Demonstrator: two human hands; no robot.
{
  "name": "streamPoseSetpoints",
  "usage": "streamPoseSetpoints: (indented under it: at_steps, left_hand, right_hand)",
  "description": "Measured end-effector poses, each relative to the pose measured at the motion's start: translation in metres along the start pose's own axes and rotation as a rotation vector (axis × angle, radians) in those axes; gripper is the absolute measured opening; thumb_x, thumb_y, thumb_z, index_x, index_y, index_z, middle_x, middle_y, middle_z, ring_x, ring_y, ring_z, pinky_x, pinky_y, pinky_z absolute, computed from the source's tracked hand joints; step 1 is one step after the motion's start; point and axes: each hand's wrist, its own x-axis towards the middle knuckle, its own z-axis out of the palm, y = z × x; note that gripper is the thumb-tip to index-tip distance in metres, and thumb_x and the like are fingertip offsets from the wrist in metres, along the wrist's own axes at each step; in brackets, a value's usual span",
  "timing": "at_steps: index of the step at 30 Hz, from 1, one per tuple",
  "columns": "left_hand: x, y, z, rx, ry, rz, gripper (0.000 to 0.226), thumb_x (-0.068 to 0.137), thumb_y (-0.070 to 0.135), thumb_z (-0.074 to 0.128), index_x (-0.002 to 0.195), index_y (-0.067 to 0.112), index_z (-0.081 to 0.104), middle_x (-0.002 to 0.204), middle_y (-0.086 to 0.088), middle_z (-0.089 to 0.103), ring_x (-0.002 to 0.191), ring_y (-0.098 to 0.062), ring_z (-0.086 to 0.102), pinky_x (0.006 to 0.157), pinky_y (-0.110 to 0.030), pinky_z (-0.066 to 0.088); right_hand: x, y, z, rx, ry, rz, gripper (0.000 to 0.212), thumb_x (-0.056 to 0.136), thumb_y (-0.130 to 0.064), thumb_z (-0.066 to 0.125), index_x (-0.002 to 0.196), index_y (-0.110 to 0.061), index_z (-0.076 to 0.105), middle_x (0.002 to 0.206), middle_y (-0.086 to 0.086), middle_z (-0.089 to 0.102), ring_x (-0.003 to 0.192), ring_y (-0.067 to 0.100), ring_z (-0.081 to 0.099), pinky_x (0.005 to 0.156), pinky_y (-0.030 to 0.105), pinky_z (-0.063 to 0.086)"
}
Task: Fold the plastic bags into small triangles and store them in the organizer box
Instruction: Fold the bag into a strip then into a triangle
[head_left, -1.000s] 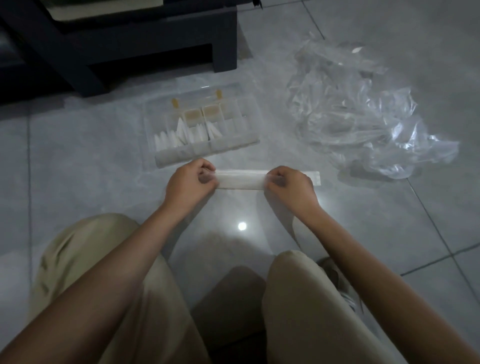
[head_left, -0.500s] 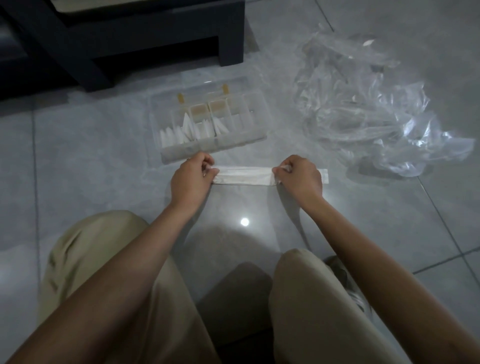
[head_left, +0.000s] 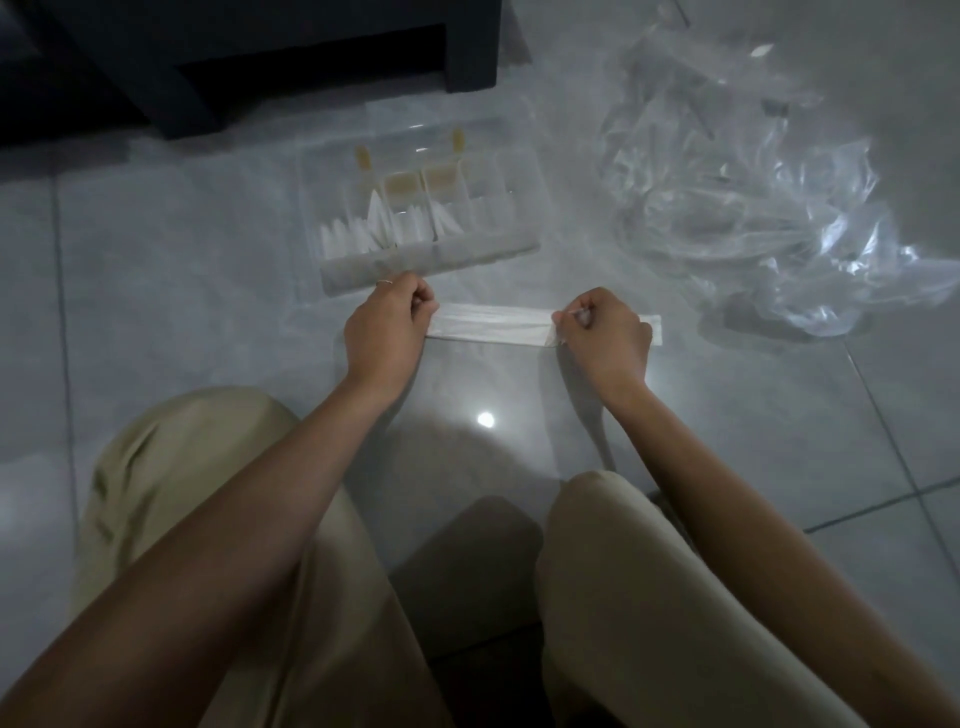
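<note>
My left hand and right hand pinch the folded bag strip, creasing it; organizer box at twelve o'clock. Next, probably, a diagonal corner fold.

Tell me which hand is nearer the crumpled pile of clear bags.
Right. The right hand pinches the folded strip left of the pile; the left hand holds the strip's other end, farther away, by the organizer box.

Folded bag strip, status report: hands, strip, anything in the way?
Left hand grips folded bag strip, left end; right hand pinches near right end. Strip flat on floor, no triangle yet. Organizer box just beyond, nothing between; loose bags off right.
</note>
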Motion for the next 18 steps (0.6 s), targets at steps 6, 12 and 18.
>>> streamPoseSetpoints:
  at_steps: [6, 12, 18]
  left_hand:
    - [-0.001, 0.0, 0.003, 0.013, 0.021, -0.002, 0.006, 0.092, 0.018, 0.058, 0.09, 0.013, 0.061, 0.092, 0.0, 0.06, 0.077, -0.008, 0.046, 0.063, -0.026, 0.027]
    - [-0.002, 0.001, 0.004, 0.042, 0.042, 0.001, 0.008, 0.093, 0.018, 0.055, 0.09, 0.011, 0.06, 0.095, -0.003, 0.061, 0.08, -0.017, 0.054, 0.064, -0.028, 0.029]
    - [-0.003, 0.003, 0.004, 0.07, 0.069, -0.002, 0.013, 0.096, 0.019, 0.053, 0.092, 0.01, 0.06, 0.097, -0.006, 0.061, 0.082, -0.023, 0.057, 0.064, -0.029, 0.03]
  right_hand:
    - [-0.005, 0.002, 0.006, 0.071, 0.064, -0.01, 0.011, 0.09, -0.023, 0.056, 0.089, -0.014, 0.062, 0.065, -0.013, 0.054, 0.068, 0.013, 0.053, 0.094, 0.041, 0.043]
    - [-0.005, 0.002, 0.009, 0.075, 0.113, -0.015, 0.008, 0.091, -0.02, 0.055, 0.086, -0.015, 0.058, 0.06, -0.014, 0.049, 0.067, 0.016, 0.053, 0.091, 0.036, 0.042]
    - [-0.006, 0.001, 0.013, 0.077, 0.155, -0.032, 0.011, 0.094, -0.021, 0.053, 0.084, -0.016, 0.057, 0.079, 0.002, 0.07, 0.074, 0.025, 0.062, 0.093, 0.041, 0.043]
